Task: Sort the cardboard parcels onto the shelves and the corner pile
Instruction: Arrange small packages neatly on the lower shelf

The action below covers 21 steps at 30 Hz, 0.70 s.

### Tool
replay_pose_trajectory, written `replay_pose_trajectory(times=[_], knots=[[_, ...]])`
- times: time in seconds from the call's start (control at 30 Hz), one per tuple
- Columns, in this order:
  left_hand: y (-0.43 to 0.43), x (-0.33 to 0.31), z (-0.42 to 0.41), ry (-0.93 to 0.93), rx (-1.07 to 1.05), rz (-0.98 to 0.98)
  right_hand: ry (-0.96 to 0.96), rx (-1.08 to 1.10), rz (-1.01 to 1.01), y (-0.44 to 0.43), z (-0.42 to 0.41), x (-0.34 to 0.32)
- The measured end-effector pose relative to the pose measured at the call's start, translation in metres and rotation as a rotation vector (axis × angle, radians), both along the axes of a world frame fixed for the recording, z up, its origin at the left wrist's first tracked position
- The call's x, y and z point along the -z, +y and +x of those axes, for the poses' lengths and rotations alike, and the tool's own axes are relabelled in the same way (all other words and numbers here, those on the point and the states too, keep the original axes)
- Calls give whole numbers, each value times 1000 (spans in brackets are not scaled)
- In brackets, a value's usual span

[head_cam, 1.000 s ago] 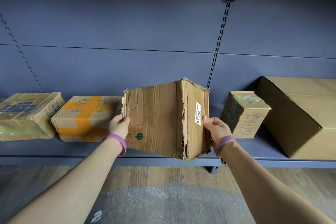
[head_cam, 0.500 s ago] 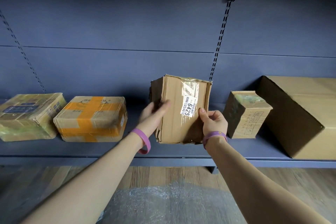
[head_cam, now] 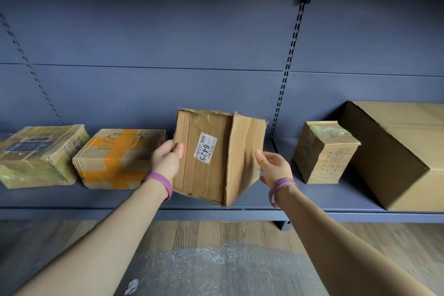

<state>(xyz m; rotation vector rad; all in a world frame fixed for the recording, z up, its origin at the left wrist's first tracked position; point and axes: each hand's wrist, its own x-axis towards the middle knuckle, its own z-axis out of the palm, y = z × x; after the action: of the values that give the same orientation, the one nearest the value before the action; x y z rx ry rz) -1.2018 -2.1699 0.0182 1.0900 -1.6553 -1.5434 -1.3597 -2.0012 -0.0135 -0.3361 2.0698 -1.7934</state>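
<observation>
A worn cardboard parcel (head_cam: 189, 170) with a white "6425" label hangs tilted over the grey shelf (head_cam: 108, 196), one corner turned toward me and its lowest corner just above the shelf's front edge. My left hand (head_cam: 167, 160) grips its left edge, with the thumb on the labelled face. To the parcel's right, my right hand (head_cam: 274, 167) is spread with its palm toward the creased right face. The fingertips are at or just off that face; I cannot tell whether they touch.
The same shelf holds a yellow-taped parcel (head_cam: 40, 156), an orange-taped parcel (head_cam: 117, 158), a small box (head_cam: 324, 154) and a large carton (head_cam: 396, 151). A slotted upright (head_cam: 286, 72) runs up the back panel. Bubble wrap (head_cam: 216, 271) lies on the wooden floor below.
The parcel has turned and tilted, so a corner now faces me. My left hand moved to its left edge. My right hand let go of the front and opened beside it.
</observation>
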Motion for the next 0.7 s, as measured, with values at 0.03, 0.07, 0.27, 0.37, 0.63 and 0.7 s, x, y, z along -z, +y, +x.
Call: replay_pose_trajectory(times=[0.03,0.07,0.27,0.37,0.63,0.7], knots=[[-4,2,1,12,-26,39,2,-3,80,4,-4,4],[-8,4,1,20,-58,77,-18,6,141,8,-8,7],[-23,13,2,91,-40,273,-51,31,45,25,-22,14],[-23,15,3,157,-37,358,-83,-28,12,33,-22,11],[-21,18,-6,111,-76,239,-174,117,-136,40,-25,2],[-20,18,-7,65,-105,170,-126,164,-130,36,-25,0]])
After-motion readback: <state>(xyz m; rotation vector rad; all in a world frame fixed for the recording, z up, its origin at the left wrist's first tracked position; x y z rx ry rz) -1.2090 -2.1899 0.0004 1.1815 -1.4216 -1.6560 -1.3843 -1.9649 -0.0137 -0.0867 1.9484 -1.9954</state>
